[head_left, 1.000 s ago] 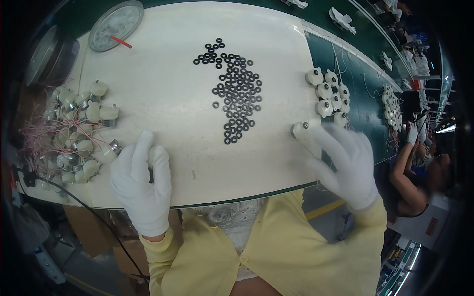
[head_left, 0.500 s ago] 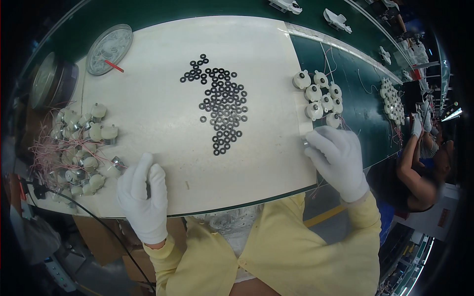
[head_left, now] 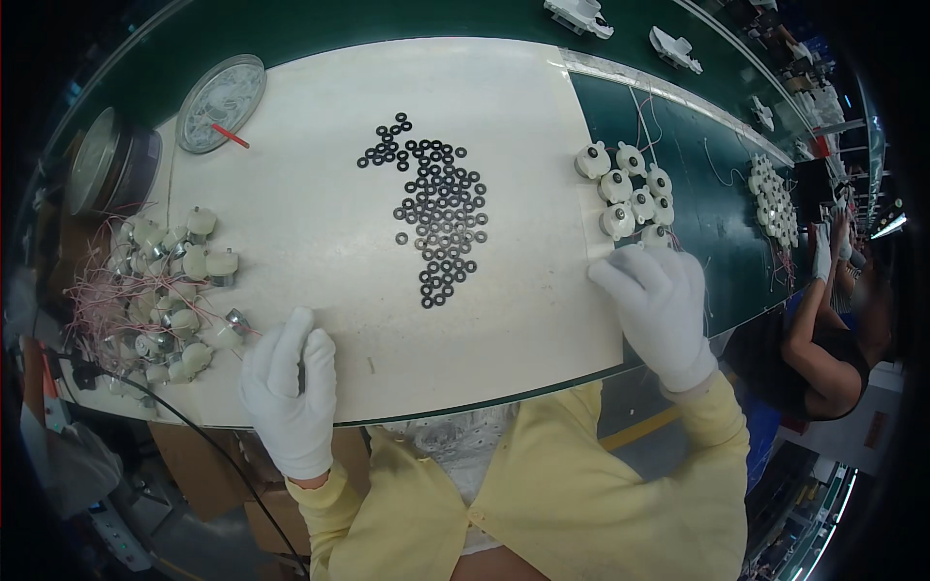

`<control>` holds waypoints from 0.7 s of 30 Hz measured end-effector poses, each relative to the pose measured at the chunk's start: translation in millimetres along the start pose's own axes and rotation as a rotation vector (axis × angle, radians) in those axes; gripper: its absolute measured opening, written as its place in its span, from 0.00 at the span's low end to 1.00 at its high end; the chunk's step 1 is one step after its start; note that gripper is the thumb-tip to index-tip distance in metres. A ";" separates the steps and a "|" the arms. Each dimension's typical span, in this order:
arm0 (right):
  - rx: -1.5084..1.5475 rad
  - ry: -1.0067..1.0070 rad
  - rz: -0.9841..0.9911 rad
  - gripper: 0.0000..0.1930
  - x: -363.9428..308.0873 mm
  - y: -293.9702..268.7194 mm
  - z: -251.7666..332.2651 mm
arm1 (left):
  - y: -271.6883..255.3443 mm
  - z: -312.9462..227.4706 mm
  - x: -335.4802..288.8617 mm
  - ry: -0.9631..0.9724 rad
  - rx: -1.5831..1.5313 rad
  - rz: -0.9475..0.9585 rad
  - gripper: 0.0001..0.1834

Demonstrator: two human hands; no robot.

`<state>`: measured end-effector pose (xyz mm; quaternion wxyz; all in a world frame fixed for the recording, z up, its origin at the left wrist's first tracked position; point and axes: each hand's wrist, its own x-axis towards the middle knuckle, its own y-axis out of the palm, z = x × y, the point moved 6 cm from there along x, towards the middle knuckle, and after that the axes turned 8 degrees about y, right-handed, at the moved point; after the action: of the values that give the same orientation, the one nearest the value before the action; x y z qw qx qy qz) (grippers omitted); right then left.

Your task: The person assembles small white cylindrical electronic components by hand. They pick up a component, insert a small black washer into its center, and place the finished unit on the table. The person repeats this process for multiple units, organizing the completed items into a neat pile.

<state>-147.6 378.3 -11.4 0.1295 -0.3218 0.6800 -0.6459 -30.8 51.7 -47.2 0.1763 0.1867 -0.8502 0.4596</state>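
Observation:
My left hand (head_left: pixel 289 387), in a white glove, rests at the table's near left edge. Its thumb and fingers are apart, and nothing shows between them. Beside it lies a heap of small white-capped motors (head_left: pixel 201 221) with tangled pink wires. My right hand (head_left: pixel 661 310), also gloved, is at the right edge of the white sheet with its fingers curled down. Whatever it grips is hidden under the fingers. Just beyond its fingertips, several motors (head_left: pixel 616 186) stand grouped, some capped by a black ring. Many loose black rings (head_left: pixel 441 203) lie flat mid-table.
At the far left are a clear round dish (head_left: pixel 208 121) with a red stick (head_left: pixel 231 136) and stacked round containers (head_left: pixel 102 165). White moulded parts (head_left: pixel 675 48) sit along the green far strip. More motors (head_left: pixel 772 203) stand to the right, near a co-worker's arms (head_left: pixel 814 310).
My right hand has turned and moved slightly, and the metallic piece at its fingertips is now out of sight. The wires dangling below it are gone from there. The left hand has hardly moved.

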 end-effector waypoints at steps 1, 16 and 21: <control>-0.022 0.022 -0.018 0.15 -1.0 -0.5 -5.0 | 0.7 0.3 0.0 -0.008 -0.026 0.000 0.15; 0.836 -0.196 -0.284 0.23 14.7 -27.5 124.0 | -3.3 -91.8 21.2 0.283 -0.430 0.124 0.14; 1.270 -0.245 -0.199 0.24 16.5 -27.0 110.4 | -7.9 -101.5 8.6 0.374 -0.416 0.076 0.17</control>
<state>-87.5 281.7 4.0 0.3105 -0.3154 0.1134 -0.8895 -21.5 132.4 14.9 0.3473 0.0265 -0.8854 0.3079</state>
